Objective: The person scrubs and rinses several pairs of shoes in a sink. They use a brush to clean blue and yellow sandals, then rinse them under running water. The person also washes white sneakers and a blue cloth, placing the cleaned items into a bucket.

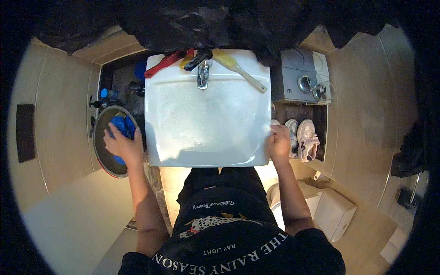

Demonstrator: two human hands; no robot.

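Note:
A white washbasin (pixel 209 117) with a chrome tap (pixel 202 75) lies in front of me, wet and whitish inside. On the left, my left hand (pixel 122 142) reaches into a grey basin (pixel 103 137), its fingers spread over blue objects (pixel 118 125); whether it grips one cannot be told. My right hand (pixel 279 139) is at the washbasin's right rim, fingers curled; what it may hold is hidden. A red-handled brush (pixel 161 67) and a yellow-bristled brush (pixel 240 72) with a pale handle lie on the back ledge, beside the tap.
Right of the washbasin, a pair of light shoes (pixel 307 141) stands on the dark counter, with a grey box (pixel 297 82) behind. Bottles (pixel 106 102) stand at the left. A toilet (pixel 330 206) is at the lower right. Dark material hangs along the top.

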